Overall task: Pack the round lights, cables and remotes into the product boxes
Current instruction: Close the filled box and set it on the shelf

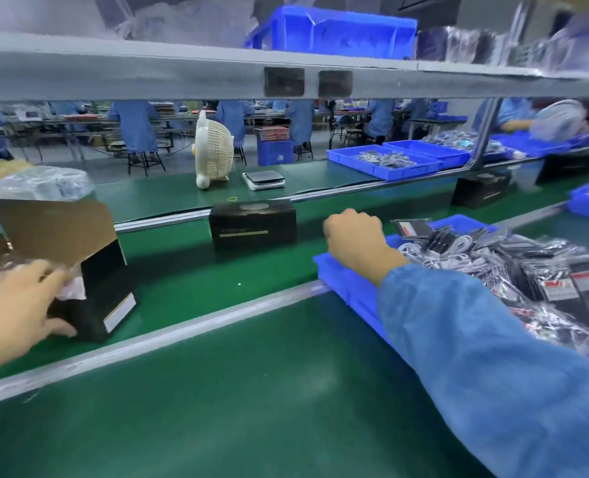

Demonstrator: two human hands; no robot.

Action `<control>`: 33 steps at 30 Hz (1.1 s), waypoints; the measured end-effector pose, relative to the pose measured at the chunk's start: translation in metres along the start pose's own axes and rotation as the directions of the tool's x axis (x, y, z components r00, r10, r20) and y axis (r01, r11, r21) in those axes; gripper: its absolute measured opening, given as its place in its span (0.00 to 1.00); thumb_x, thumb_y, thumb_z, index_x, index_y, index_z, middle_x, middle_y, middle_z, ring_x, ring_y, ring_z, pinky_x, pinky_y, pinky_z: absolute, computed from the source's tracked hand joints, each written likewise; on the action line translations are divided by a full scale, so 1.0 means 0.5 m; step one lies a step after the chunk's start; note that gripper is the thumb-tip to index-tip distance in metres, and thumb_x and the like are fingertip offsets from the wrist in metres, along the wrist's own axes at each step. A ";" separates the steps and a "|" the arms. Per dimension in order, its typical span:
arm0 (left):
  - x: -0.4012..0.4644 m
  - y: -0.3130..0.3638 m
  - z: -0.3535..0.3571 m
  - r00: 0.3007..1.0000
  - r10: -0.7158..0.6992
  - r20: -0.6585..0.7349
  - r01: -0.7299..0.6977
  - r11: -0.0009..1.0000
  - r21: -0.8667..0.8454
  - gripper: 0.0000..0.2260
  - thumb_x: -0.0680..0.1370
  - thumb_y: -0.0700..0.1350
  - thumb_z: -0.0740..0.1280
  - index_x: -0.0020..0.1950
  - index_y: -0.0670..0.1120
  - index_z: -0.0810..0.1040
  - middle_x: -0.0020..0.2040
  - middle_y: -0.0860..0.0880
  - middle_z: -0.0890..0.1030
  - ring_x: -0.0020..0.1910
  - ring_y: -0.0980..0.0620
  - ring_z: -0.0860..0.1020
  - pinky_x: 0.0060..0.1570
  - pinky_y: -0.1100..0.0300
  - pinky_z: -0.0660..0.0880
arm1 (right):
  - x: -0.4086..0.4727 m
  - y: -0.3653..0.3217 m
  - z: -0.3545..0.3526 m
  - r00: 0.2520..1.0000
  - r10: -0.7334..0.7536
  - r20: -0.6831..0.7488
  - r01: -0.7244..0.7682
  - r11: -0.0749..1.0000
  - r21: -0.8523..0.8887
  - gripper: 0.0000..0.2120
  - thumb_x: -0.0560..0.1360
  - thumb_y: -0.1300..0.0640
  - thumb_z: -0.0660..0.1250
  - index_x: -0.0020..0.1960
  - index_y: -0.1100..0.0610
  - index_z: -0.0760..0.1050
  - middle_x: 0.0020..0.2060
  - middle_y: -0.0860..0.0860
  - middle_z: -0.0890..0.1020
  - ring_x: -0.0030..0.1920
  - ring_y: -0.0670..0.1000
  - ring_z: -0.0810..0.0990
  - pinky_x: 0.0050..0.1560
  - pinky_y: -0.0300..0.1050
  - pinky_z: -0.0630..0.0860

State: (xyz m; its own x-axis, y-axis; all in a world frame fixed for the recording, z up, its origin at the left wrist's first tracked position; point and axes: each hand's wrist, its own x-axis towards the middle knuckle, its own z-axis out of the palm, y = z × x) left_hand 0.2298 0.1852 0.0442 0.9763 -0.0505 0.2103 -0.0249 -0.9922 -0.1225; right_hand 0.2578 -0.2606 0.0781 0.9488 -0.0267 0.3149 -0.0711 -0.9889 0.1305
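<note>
A: What is the left hand (17, 305) on?

B: A glossy black cardboard product box (103, 288) with a pale label strip along one edge and a raw brown inner flap standing open. The box is tilted on the smooth green conveyor belt (217, 270). The thumb lies low against the box's front and the fingers curl round its open mouth, where something crinkly and translucent shows, probably a plastic wrap; the blur makes it hard to say.

A: And the right hand (355, 236)?

B: It is closed into a fist, knuckles up, above the near corner of the blue plastic tray (341, 274). I cannot see anything in it. A thin blue fabric sleeve (476, 357) covers the arm.

A: What fills that tray?

B: A heap of shiny clear bags holding coiled white cables (434, 250) and flat black remotes (562, 284) with red and white labels.

A: Any other boxes?

B: A closed black rectangular product box (253, 224) with a gold stripe stands further along the belt, between the two hands. Beyond it, on the far green bench, a cream plastic desk fan (213, 150) with a ribbed grille stands beside a small flat white scale (263, 179).
</note>
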 end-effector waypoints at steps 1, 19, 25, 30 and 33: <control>0.003 -0.006 0.009 0.999 0.010 -0.050 -0.011 1.000 -0.016 0.25 0.56 0.40 0.85 0.48 0.33 0.81 0.42 0.35 0.80 0.41 0.34 0.77 0.44 0.37 0.73 | 0.007 0.066 0.005 0.997 0.075 0.014 -0.075 0.997 -0.031 0.13 0.73 0.63 0.63 0.57 0.56 0.76 0.51 0.58 0.77 0.52 0.62 0.79 0.43 0.48 0.66; -0.241 0.345 -0.096 0.753 0.552 -0.357 -0.570 0.819 0.065 0.16 0.63 0.53 0.81 0.37 0.50 0.75 0.31 0.52 0.72 0.28 0.48 0.72 0.28 0.60 0.67 | 0.018 0.228 0.008 0.985 -0.113 -0.133 0.148 0.943 0.298 0.05 0.81 0.57 0.62 0.52 0.57 0.75 0.53 0.56 0.73 0.48 0.61 0.76 0.49 0.54 0.74; -0.283 0.385 -0.124 0.798 0.353 -0.488 -0.439 0.895 -0.071 0.17 0.75 0.58 0.66 0.49 0.45 0.82 0.51 0.46 0.81 0.51 0.44 0.77 0.50 0.50 0.71 | -0.171 -0.020 -0.251 0.606 -0.183 -0.774 0.777 0.346 0.527 0.12 0.69 0.58 0.76 0.51 0.53 0.79 0.42 0.36 0.81 0.42 0.38 0.80 0.47 0.33 0.78; -0.299 0.354 -0.128 0.981 0.191 -0.027 -0.190 0.981 0.045 0.33 0.72 0.70 0.56 0.62 0.46 0.79 0.56 0.46 0.82 0.54 0.42 0.80 0.50 0.46 0.77 | -0.219 -0.226 -0.189 0.627 -0.721 -0.296 0.779 0.585 0.226 0.11 0.76 0.56 0.67 0.58 0.51 0.79 0.55 0.46 0.79 0.52 0.52 0.78 0.43 0.47 0.74; -0.314 0.342 -0.109 0.963 0.240 -0.118 -0.244 0.970 -0.015 0.32 0.76 0.64 0.52 0.53 0.40 0.84 0.50 0.39 0.84 0.44 0.37 0.83 0.39 0.43 0.81 | -0.207 -0.288 -0.128 0.609 -0.781 -0.136 0.785 0.618 -0.033 0.11 0.77 0.57 0.64 0.58 0.52 0.79 0.55 0.50 0.75 0.58 0.54 0.72 0.36 0.45 0.66</control>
State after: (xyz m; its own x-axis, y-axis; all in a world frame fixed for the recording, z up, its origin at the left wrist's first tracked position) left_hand 0.0608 0.0175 0.0433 0.9092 -0.3005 0.2880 -0.2651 -0.9515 -0.1559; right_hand 0.1499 -0.1059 0.0867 0.5919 0.7760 0.2178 0.6909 -0.6276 0.3589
